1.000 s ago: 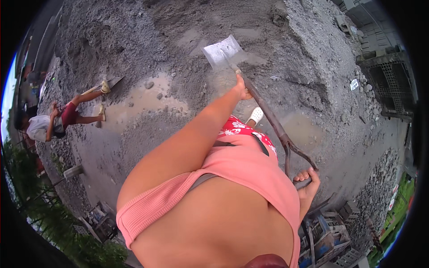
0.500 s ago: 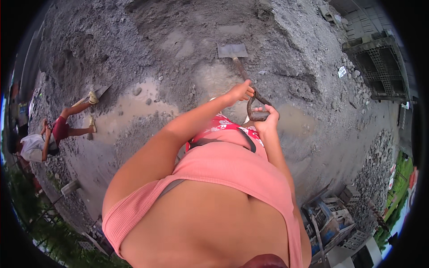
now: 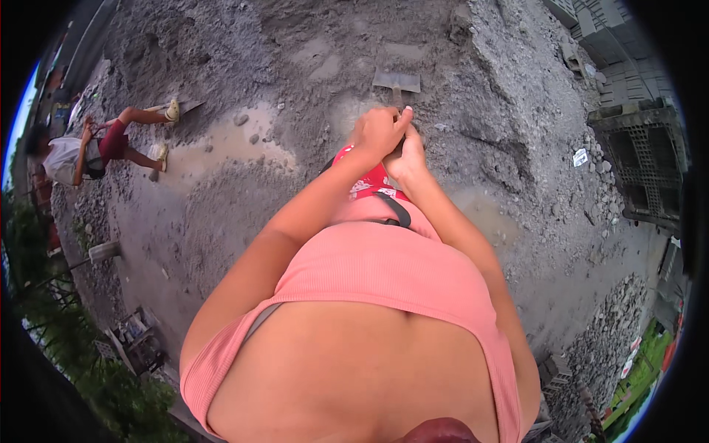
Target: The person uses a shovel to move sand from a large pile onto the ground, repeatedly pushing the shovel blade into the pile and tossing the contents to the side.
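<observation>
A shovel shows its flat grey blade point(image 3: 397, 81) against the wet grey sand ahead of me. Its brown shaft point(image 3: 397, 97) runs back toward me and disappears beneath my hands. My left hand point(image 3: 375, 134) has its fingers curled and presses against my right hand point(image 3: 408, 156), right over the line of the shaft. The right hand's palm side partly shows, but most of its fingers are covered. The shovel's looped handle is hidden, so whether either hand grips it cannot be made out.
A steep mound of grey sand and gravel point(image 3: 517, 81) rises ahead. Muddy puddles point(image 3: 233, 144) lie left and right. At the far left stands another person point(image 3: 70, 159) with a shovel. Stacked grey blocks point(image 3: 639, 159) stand at the right.
My hands have come together farther forward, covering the looped handle that was visible between them. The view has shifted, so the shovel blade and the other person sit differently in it.
</observation>
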Tool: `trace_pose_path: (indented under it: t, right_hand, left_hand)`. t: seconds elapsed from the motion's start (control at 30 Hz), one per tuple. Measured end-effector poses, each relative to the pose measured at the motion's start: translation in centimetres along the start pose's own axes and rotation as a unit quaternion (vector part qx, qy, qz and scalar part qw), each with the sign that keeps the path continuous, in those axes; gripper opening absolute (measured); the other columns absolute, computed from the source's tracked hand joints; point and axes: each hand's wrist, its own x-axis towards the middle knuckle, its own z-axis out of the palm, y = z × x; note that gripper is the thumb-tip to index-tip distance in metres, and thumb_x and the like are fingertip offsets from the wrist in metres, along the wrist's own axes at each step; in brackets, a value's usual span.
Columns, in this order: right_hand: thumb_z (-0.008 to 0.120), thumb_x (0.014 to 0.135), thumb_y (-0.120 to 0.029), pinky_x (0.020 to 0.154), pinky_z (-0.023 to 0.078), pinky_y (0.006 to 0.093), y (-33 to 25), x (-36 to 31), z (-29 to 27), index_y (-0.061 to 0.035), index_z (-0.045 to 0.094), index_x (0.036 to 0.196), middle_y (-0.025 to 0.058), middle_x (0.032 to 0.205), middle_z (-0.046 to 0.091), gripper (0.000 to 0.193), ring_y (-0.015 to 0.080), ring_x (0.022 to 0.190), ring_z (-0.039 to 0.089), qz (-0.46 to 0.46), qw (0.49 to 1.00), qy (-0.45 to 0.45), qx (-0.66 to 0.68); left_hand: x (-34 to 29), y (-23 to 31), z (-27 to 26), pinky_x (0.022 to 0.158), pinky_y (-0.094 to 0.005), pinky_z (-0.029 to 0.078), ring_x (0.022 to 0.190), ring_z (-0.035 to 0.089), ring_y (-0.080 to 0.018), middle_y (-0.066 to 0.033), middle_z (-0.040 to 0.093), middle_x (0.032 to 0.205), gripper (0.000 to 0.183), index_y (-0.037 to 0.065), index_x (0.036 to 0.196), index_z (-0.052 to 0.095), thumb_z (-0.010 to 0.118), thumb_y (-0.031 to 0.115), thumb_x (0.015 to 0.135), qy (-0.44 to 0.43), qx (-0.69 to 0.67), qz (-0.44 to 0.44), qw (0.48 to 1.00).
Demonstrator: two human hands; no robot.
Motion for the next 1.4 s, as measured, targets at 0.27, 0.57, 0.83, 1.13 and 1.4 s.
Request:
trace_pose_path:
  t: [0.27,0.57,0.83,1.13,1.4]
  right_hand:
    - [0.050,0.087,-0.036,0.082,0.046,0.0359,-3.0,-1.1,-0.4,-0.0116,0.055,0.098,0.0029,0.101,0.058,0.028,0.0183,0.096,0.056,0.032,0.998,0.053,-0.008]
    - [0.047,0.087,-0.031,0.074,0.048,0.0328,-10.7,11.1,-2.6,-0.0097,0.058,0.090,0.0033,0.091,0.061,0.025,0.0164,0.084,0.059,-0.057,0.997,0.020,-0.042]
    - [0.046,0.087,-0.046,0.073,0.046,0.0336,-12.2,10.6,-8.2,-0.0163,0.060,0.096,0.0003,0.092,0.061,0.034,0.0166,0.086,0.058,0.003,0.995,0.051,-0.087]
    - [0.060,0.078,-0.046,0.066,0.043,0.0317,-13.8,9.1,-9.8,-0.0198,0.058,0.089,-0.0033,0.087,0.058,0.028,0.0126,0.081,0.054,0.005,0.975,0.102,-0.199]
    - [0.060,0.080,-0.037,0.072,0.045,0.0313,-12.0,9.6,-15.3,-0.0128,0.059,0.095,-0.0005,0.092,0.060,0.029,0.0130,0.087,0.055,0.012,0.982,0.140,-0.128]
  left_hand:
    - [0.7,2.1,1.4,0.055,-0.0435,0.046,0.056,0.060,-0.0348,-0.0194,0.058,0.057,0.047,0.001,0.067,0.064,0.045,0.041,0.085,-0.024,0.050,0.050,0.997]
    - [12.4,3.2,9.0,0.064,-0.0464,0.048,0.067,0.062,-0.0362,-0.0200,0.062,0.071,0.050,0.000,0.076,0.064,0.038,0.041,0.087,-0.083,0.062,0.059,0.993]
    - [10.2,3.9,12.7,0.064,-0.0453,0.047,0.070,0.062,-0.0347,-0.0187,0.063,0.073,0.045,0.002,0.077,0.060,0.039,0.041,0.087,-0.108,0.074,0.080,0.988]
    - [9.6,4.5,13.6,0.065,-0.0456,0.047,0.072,0.061,-0.0355,-0.0191,0.062,0.074,0.045,0.002,0.082,0.056,0.037,0.043,0.087,-0.150,0.080,0.096,0.981]
    - [6.8,3.3,15.8,0.088,-0.0469,0.039,0.078,0.060,-0.0309,-0.0163,0.062,0.079,0.041,0.003,0.088,0.051,0.047,0.043,0.080,-0.149,0.081,0.153,0.974]
